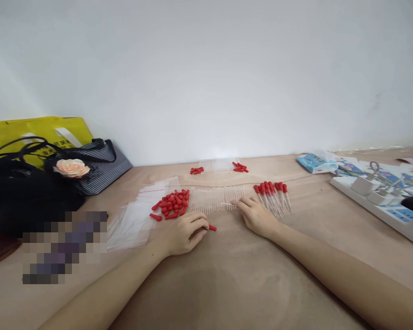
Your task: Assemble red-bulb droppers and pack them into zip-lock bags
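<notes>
My left hand [189,231] is closed around a red rubber bulb [212,227], whose end sticks out past the fingertips. My right hand [256,214] pinches a clear glass dropper tube [229,205] at the near edge of a row of similar tubes [206,198]. Left of the row lies a heap of loose red bulbs [172,204]. Just beyond my right hand, several droppers with red bulbs fitted [270,192] lie side by side. The bulb and the tube are apart from each other.
Clear zip bags [134,220] lie at the left. Near the wall are two small groups of red bulbs [240,167]. A power strip [382,201] with chargers and a blue packet [316,163] lie right. Bags [99,165] stand at the left.
</notes>
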Demonstrator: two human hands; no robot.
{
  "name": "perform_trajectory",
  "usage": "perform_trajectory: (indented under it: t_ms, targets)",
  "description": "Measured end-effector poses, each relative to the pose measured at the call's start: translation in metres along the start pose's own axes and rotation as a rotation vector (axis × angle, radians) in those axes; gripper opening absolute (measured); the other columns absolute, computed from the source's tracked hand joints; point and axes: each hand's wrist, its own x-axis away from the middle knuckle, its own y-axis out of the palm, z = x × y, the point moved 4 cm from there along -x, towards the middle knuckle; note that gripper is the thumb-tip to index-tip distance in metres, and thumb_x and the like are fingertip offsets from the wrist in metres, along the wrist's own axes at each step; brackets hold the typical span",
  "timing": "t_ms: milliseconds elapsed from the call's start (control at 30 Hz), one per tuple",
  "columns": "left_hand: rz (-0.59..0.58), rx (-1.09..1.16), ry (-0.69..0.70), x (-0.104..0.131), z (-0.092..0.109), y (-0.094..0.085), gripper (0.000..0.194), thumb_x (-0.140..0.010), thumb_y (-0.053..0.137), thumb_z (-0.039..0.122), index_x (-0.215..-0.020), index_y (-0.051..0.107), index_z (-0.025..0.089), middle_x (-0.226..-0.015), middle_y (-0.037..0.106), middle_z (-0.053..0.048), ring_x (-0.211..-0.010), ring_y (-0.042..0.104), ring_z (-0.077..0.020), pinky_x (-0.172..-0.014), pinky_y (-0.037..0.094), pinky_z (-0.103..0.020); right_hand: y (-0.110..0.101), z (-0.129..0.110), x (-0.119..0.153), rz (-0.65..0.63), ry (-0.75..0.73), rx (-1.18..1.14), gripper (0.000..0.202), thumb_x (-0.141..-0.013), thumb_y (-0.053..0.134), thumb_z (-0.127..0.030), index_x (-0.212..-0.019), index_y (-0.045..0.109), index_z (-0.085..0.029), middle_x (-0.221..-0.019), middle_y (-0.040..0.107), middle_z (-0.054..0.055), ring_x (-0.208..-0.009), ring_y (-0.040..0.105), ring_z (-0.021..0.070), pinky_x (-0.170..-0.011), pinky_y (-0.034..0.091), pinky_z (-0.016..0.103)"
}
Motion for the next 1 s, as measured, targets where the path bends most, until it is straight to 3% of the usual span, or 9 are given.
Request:
perform_trajectory:
  t_ms: [100,233,367,533,767,1000]
  targets:
    - [0.008,0.037,-0.084,-0.001,-0.005,0.005,0.011,-0.081,0.048,0.024,-0.089,0.054,0.02,-0.089,0.059,-0.005,-0.082,0.056,-0.017,-0.073,0.046,-0.03,0.0,-0.003,-0.001,-0.009,-0.036,0.009,0.038,-0.075,0.035,-0.002,-0.108,0.052,-0.011,-0.089,0.056,0.01,-0.076,0.048,0.0183,-0.074,0.035,0.031]
    - [0.067,0.035,-0.18,-0.003,-0.01,0.014,0.025,-0.079,0.053,0.027,-0.103,0.054,0.019,-0.091,0.058,-0.006,-0.082,0.055,-0.0173,-0.073,0.046,-0.03,-0.001,-0.008,-0.002,0.009,-0.082,0.001,0.03,-0.079,0.036,-0.006,-0.102,0.055,-0.012,-0.087,0.056,0.009,-0.077,0.048,0.0178,-0.075,0.033,0.032]
    - [0.139,0.008,-0.147,-0.006,-0.008,0.02,0.019,-0.083,0.048,0.023,-0.092,0.064,0.019,-0.077,0.055,-0.004,-0.071,0.053,-0.0146,-0.066,0.045,-0.027,-0.002,-0.013,-0.003,0.025,-0.119,-0.037,0.022,-0.084,0.038,-0.014,-0.095,0.056,-0.013,-0.082,0.057,0.008,-0.075,0.048,0.0173,-0.073,0.032,0.031]
    - [0.29,-0.103,-0.185,-0.005,-0.009,0.019,0.017,-0.084,0.046,0.024,-0.083,0.062,0.019,-0.087,0.058,-0.005,-0.081,0.053,-0.0177,-0.075,0.042,-0.034,-0.004,-0.017,-0.003,0.068,-0.131,-0.076,0.02,-0.085,0.036,-0.016,-0.092,0.055,-0.013,-0.08,0.057,0.007,-0.073,0.049,0.0163,-0.073,0.033,0.031]
    - [0.279,-0.13,-0.221,-0.006,-0.008,0.017,0.013,-0.086,0.04,0.02,-0.086,0.053,0.019,-0.084,0.063,-0.002,-0.084,0.057,-0.0168,-0.097,0.027,-0.046,-0.004,-0.025,-0.003,0.099,-0.12,-0.108,0.018,-0.086,0.035,-0.017,-0.088,0.053,-0.014,-0.078,0.059,0.006,-0.07,0.05,0.0151,-0.074,0.033,0.031]
    - [0.311,-0.15,-0.191,-0.005,-0.01,0.02,0.02,-0.087,0.038,0.023,-0.094,0.056,0.02,-0.086,0.066,-0.002,-0.084,0.057,-0.0173,-0.095,0.028,-0.046,-0.002,-0.032,-0.003,0.092,-0.174,-0.113,0.019,-0.087,0.034,-0.016,-0.089,0.053,-0.015,-0.075,0.06,0.005,-0.067,0.051,0.0136,-0.075,0.032,0.031]
